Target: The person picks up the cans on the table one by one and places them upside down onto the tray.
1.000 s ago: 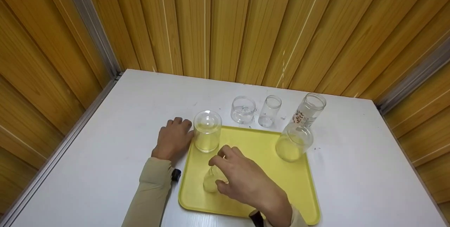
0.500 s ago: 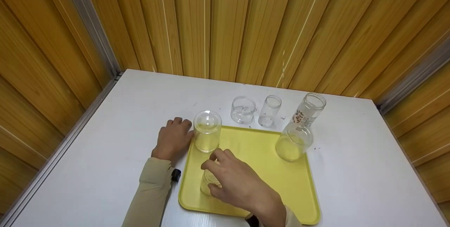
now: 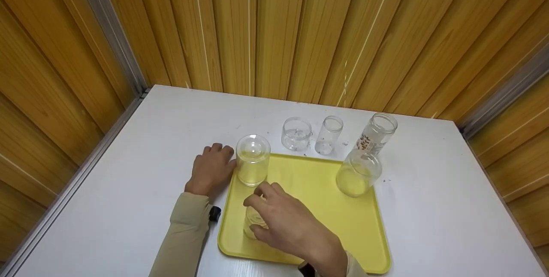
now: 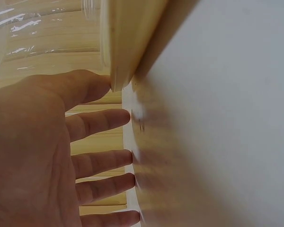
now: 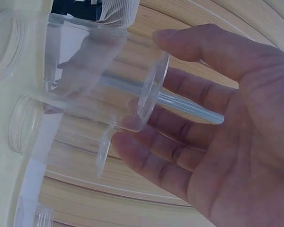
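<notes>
My right hand [image 3: 289, 223] curls its fingers and thumb round the upper end of a clear jar [image 3: 252, 217] on the front left of a yellow tray [image 3: 304, 170]. In the right wrist view this jar [image 5: 94, 71] stands upside down, its base towards my palm. My left hand [image 3: 210, 170] rests at the tray's left edge with fingers spread. Its fingertips meet the white table in the left wrist view, and the thumb [image 4: 85, 85] touches the tray edge. Beside that hand, another clear jar [image 3: 253, 165] stands upside down on the tray's back left corner.
At the tray's right edge stands a wide clear jar [image 3: 359, 176] with its mouth up. Behind it is a tall jar [image 3: 377, 133] with a brown leaf print. A short jar [image 3: 296, 134] and a narrow jar [image 3: 329, 135] stand beyond the tray. Wood-patterned panels [image 3: 279, 32] enclose the table.
My right hand has shifted slightly left and towards me with the jar, mostly in the first half second. The left hand and the other jars have stayed put.
</notes>
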Demonstrator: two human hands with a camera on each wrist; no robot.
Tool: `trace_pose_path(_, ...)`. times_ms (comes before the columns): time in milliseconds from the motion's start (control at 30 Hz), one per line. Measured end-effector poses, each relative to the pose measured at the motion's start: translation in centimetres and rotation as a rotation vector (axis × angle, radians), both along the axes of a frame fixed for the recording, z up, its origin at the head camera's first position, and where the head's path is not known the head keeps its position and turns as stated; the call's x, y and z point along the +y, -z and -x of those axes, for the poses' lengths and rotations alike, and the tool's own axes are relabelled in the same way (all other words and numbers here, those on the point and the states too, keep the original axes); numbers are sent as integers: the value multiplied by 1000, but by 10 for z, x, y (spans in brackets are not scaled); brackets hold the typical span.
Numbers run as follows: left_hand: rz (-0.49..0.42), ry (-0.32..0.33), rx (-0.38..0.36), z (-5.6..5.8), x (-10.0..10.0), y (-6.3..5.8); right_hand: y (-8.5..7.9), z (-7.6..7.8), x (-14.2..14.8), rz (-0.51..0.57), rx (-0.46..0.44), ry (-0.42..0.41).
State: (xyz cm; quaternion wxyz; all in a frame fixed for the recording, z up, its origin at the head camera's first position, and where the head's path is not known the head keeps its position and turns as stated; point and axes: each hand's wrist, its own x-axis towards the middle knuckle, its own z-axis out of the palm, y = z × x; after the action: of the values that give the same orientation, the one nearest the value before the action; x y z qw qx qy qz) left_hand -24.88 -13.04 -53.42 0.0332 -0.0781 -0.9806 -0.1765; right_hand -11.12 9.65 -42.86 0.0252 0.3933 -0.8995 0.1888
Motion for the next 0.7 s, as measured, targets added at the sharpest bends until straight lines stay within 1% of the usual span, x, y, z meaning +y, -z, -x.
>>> trace_pose_path(233,-15,-9,-7,-1,1,0,1,1,0,-3,-3,2)
trace_pose_path(467,-5,-4,12,-2,1,0,1,1,2,3,20,2)
trace_pose_path(700,-13,-11,5,-2,2,0,-1,1,5,7,-31,27)
